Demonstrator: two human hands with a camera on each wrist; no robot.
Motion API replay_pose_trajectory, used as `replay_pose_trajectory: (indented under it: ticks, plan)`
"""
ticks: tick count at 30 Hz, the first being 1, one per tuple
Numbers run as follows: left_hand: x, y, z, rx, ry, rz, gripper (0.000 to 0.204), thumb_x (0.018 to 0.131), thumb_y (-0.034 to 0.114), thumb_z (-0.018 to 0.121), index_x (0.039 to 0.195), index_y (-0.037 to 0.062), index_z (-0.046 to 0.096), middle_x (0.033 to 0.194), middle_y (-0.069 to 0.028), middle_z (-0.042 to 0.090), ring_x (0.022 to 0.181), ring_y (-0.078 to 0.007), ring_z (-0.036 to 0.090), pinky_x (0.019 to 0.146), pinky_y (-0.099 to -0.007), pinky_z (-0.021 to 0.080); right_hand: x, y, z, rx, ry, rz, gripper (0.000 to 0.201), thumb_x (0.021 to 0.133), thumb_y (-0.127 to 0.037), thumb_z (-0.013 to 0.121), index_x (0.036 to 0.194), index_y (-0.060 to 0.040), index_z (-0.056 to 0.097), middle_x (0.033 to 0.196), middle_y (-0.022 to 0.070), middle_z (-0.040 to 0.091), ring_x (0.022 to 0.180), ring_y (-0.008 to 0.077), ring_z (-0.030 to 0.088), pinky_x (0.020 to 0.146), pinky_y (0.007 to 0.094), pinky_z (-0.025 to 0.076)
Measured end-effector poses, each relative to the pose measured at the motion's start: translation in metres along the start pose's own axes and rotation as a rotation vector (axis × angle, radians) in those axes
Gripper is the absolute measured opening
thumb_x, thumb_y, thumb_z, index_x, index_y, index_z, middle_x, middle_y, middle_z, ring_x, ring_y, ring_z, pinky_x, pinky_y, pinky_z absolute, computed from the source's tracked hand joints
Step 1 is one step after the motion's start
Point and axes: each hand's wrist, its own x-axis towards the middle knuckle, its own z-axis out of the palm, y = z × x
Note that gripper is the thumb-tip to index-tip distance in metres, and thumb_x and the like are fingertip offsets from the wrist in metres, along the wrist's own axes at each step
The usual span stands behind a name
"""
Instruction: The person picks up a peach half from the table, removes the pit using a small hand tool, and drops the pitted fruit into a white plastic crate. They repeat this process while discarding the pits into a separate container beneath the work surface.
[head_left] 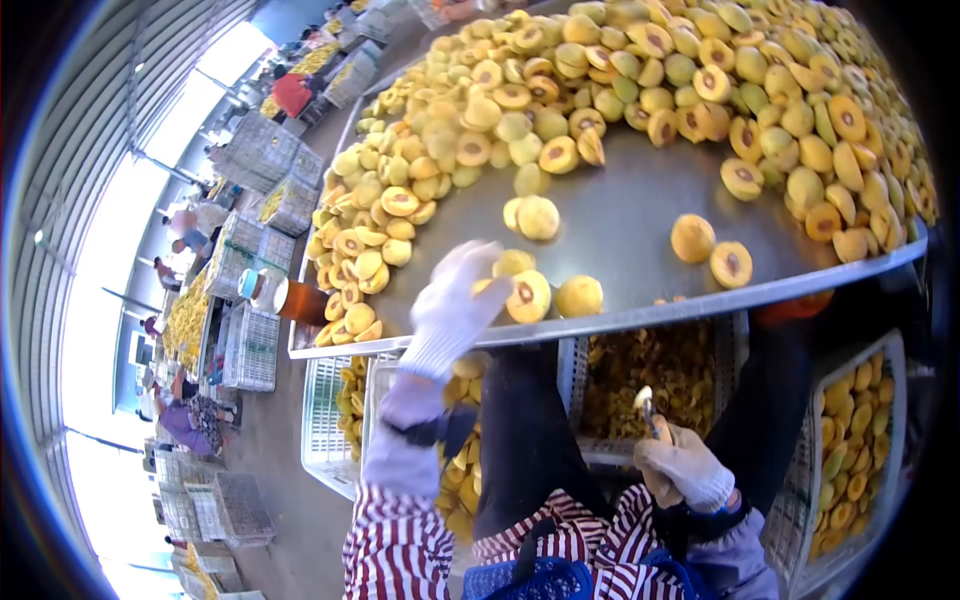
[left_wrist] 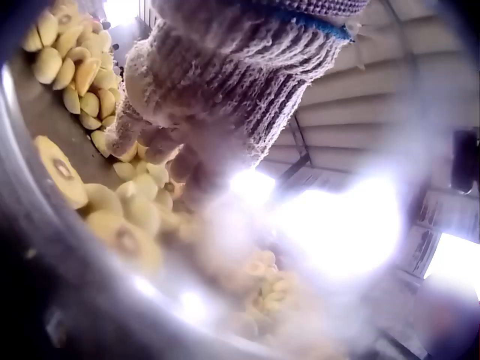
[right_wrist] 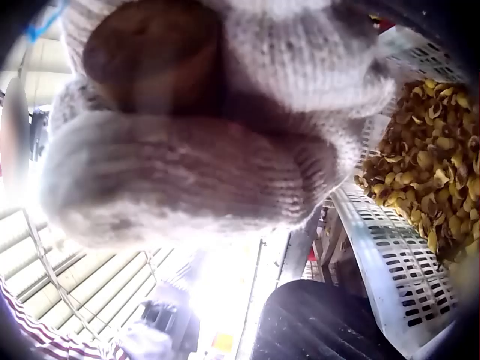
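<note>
My left hand (head_left: 455,300), in a white knit glove, reaches over the front of the metal tray (head_left: 620,200). Its fingers are loosely extended beside a yellow peach half (head_left: 528,296) with its cut face up. Another half (head_left: 580,296) lies just right of that. In the left wrist view the gloved fingers (left_wrist: 154,142) hang above several halves, partly lost in glare. My right hand (head_left: 685,468), also gloved, grips a wooden-handled tool (head_left: 660,428) over my lap; its metal shank ends in a pale, shiny tip. The handle's brown round end (right_wrist: 154,56) shows in the right wrist view.
A large heap of peach halves (head_left: 640,60) rings the tray's back and sides. Below its front rim stands a crate of brown-yellow scraps (head_left: 650,380). Crates of fruit flank my legs, one at right (head_left: 850,460). A bottle (head_left: 285,297) sits by the tray's left edge.
</note>
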Motion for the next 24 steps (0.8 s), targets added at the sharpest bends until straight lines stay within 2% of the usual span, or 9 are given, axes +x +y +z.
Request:
replay_pose_trajectory:
  ticks: [5, 6, 7, 8, 12, 15, 18, 21, 24]
  plan:
    - [0.107, -0.016, 0.072, 0.201, -0.112, 0.033, 0.079, 0.08, 0.054, 0.067, 0.146, 0.0183, 0.043, 0.155, -0.0203, 0.033, 0.147, -0.0353, 0.025, 0.114, -0.0431, 0.033, 0.01, 0.012, -0.003, 0.012, 0.131, -0.103, 0.021, 0.088, -0.018, 0.064, 0.08, 0.0001, 0.058, 0.057, 0.0048, 0.056, 0.041, 0.0109, 0.047, 0.04, 0.0232, 0.036]
    - [0.118, -0.014, 0.08, 0.23, -0.191, -0.038, 0.086, 0.075, 0.055, 0.07, 0.148, 0.0178, 0.041, 0.153, -0.0193, 0.037, 0.143, -0.0365, 0.033, 0.112, -0.0444, 0.037, 0.019, 0.025, -0.006, 0.098, 0.148, -0.214, 0.02, 0.087, -0.016, 0.065, 0.079, 0.0012, 0.059, 0.061, 0.0044, 0.058, 0.045, 0.0092, 0.05, 0.044, 0.0217, 0.038]
    - [0.119, 0.002, 0.07, 0.026, -0.334, -0.156, 0.088, 0.072, 0.054, 0.073, 0.146, 0.0168, 0.042, 0.148, -0.0185, 0.042, 0.135, -0.0373, 0.044, 0.108, -0.0462, 0.041, 0.015, 0.018, -0.003, 0.078, 0.164, -0.196, 0.018, 0.087, -0.014, 0.064, 0.08, 0.0014, 0.059, 0.062, 0.004, 0.059, 0.047, 0.0087, 0.05, 0.046, 0.021, 0.039]
    - [0.117, 0.016, 0.068, 0.089, -0.281, -0.178, 0.085, 0.072, 0.055, 0.072, 0.143, 0.0157, 0.046, 0.141, -0.0191, 0.049, 0.128, -0.035, 0.052, 0.105, -0.0433, 0.044, 0.014, 0.018, -0.007, 0.022, 0.159, -0.176, 0.018, 0.087, -0.015, 0.064, 0.08, 0.0011, 0.059, 0.062, 0.004, 0.059, 0.047, 0.0088, 0.05, 0.046, 0.0211, 0.039]
    - [0.094, 0.074, 0.048, 0.186, -0.575, -0.029, 0.076, 0.07, 0.052, 0.072, 0.134, 0.0153, 0.053, 0.132, -0.0142, 0.057, 0.124, -0.0317, 0.056, 0.102, -0.0398, 0.047, 0.006, 0.005, 0.002, -0.02, 0.016, -0.084, 0.019, 0.099, -0.028, 0.06, 0.093, -0.0103, 0.054, 0.055, -0.0028, 0.05, 0.037, 0.006, 0.041, 0.033, 0.02, 0.029]
    - [0.075, 0.074, 0.064, 0.305, -0.391, 0.188, 0.064, 0.074, 0.049, 0.072, 0.123, 0.0126, 0.056, 0.122, -0.0097, 0.058, 0.12, -0.0275, 0.056, 0.097, -0.0394, 0.048, 0.005, 0.005, 0.005, -0.085, 0.044, -0.102, 0.02, 0.099, -0.028, 0.058, 0.089, -0.0112, 0.055, 0.054, -0.0034, 0.048, 0.036, 0.0057, 0.039, 0.033, 0.0205, 0.027]
    - [0.064, 0.072, 0.076, 0.321, -0.263, 0.267, 0.058, 0.075, 0.046, 0.074, 0.119, 0.0119, 0.057, 0.116, -0.0085, 0.058, 0.113, -0.0267, 0.058, 0.093, -0.0395, 0.05, -0.003, 0.004, 0.008, -0.074, 0.059, -0.109, 0.019, 0.099, -0.026, 0.058, 0.087, -0.0113, 0.054, 0.054, -0.0038, 0.049, 0.037, 0.0048, 0.04, 0.033, 0.0197, 0.027]
    - [0.062, 0.079, 0.063, 0.306, -0.346, 0.139, 0.054, 0.076, 0.043, 0.075, 0.117, 0.0116, 0.058, 0.116, -0.0097, 0.06, 0.112, -0.0271, 0.06, 0.092, -0.0401, 0.051, 0.005, 0.017, -0.001, -0.019, 0.102, -0.183, 0.018, 0.088, -0.016, 0.064, 0.081, 0.0001, 0.059, 0.062, 0.004, 0.058, 0.048, 0.0088, 0.051, 0.046, 0.021, 0.039]
    - [0.07, 0.085, 0.047, 0.279, -0.479, 0.048, 0.056, 0.076, 0.045, 0.075, 0.117, 0.0107, 0.058, 0.119, -0.0126, 0.065, 0.113, -0.0299, 0.063, 0.095, -0.0399, 0.05, 0.012, 0.023, 0.0, -0.021, 0.16, -0.257, 0.015, 0.088, -0.014, 0.062, 0.082, -0.0007, 0.058, 0.062, 0.0041, 0.058, 0.049, 0.0089, 0.052, 0.046, 0.0212, 0.039]
